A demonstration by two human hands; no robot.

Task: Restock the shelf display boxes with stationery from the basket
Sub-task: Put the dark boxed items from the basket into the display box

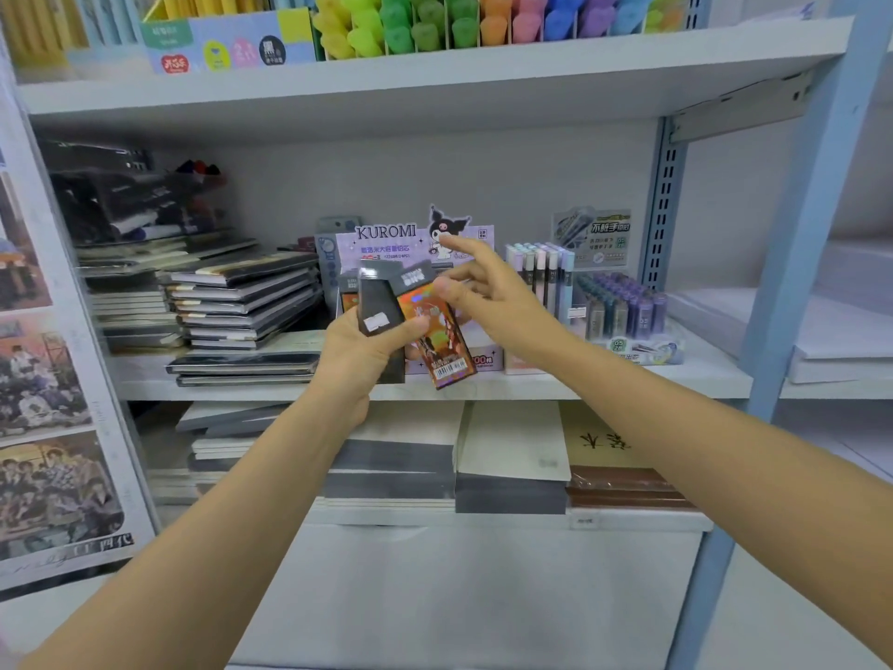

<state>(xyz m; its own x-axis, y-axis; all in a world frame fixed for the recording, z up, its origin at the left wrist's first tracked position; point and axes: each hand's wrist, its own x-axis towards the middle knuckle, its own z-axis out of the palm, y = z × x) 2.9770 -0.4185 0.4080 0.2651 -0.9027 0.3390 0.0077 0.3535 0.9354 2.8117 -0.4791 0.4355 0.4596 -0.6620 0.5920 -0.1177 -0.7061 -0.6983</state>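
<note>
Dark packs (379,302) were gripped in the left hand (357,360); the orange pack (437,340) beside them was pinched by the right hand (493,302).

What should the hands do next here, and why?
Probably the right hand draws the orange pack free of the dark packs in the left hand, toward the KUROMI display box: it pinches that pack's top, and the box stands just behind.
</note>
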